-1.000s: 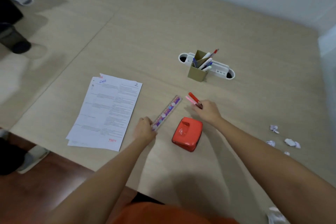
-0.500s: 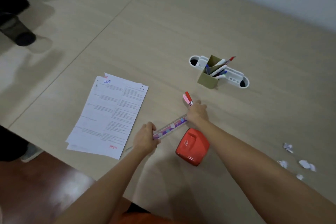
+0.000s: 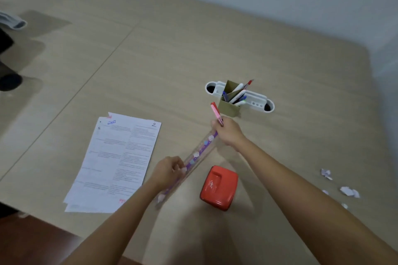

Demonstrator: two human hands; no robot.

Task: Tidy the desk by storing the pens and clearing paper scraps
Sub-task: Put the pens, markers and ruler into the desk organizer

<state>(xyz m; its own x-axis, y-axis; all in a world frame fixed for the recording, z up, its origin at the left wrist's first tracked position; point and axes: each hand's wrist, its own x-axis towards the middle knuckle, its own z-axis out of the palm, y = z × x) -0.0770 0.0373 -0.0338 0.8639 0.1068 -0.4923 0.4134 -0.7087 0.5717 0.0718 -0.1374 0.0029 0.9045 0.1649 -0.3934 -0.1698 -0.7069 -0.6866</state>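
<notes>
My right hand grips a red pen and a pink pen, tips pointing up toward the olive pen holder, which holds several pens. The same hand also touches the far end of a clear purple ruler. My left hand grips the ruler near its middle, lifted off the desk. Several white paper scraps lie on the desk at the right.
A red hole punch sits just right of the ruler. Printed sheets lie at the left near the desk's front edge. A white cable-port organiser stands behind the pen holder. A dark object is at the far left.
Both hands have lifted the ruler off the desk and swung it more upright. My right hand with the two pens has moved up toward the pen holder.
</notes>
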